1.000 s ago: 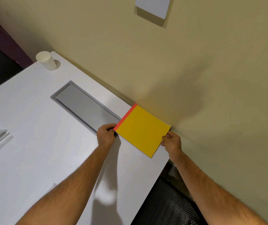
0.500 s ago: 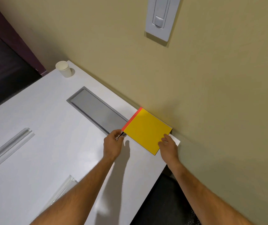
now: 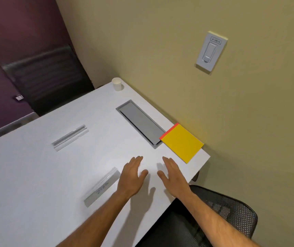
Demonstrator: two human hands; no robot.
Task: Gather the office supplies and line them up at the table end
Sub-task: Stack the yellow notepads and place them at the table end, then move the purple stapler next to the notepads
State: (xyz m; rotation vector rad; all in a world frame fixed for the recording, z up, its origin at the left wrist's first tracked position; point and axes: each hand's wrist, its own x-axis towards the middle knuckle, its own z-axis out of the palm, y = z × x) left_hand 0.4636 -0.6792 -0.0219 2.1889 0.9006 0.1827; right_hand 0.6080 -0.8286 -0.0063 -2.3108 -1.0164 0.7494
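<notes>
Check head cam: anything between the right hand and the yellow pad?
Nothing. In the head view only bare white table separates the open right hand from the yellow pad.

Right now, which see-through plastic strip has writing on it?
The plastic strip beside the left hand has dark handwriting on it. The farther strip, out in the middle of the table, looks blank.

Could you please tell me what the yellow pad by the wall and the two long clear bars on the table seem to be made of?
Yellow pad: likely paper or card, matte, flat, with a red-orange strip along one edge. Near clear bar and far clear bar: apparently acrylic or similar plastic, glossy and see-through, with bright edge highlights; the near one bears handwriting.
</notes>
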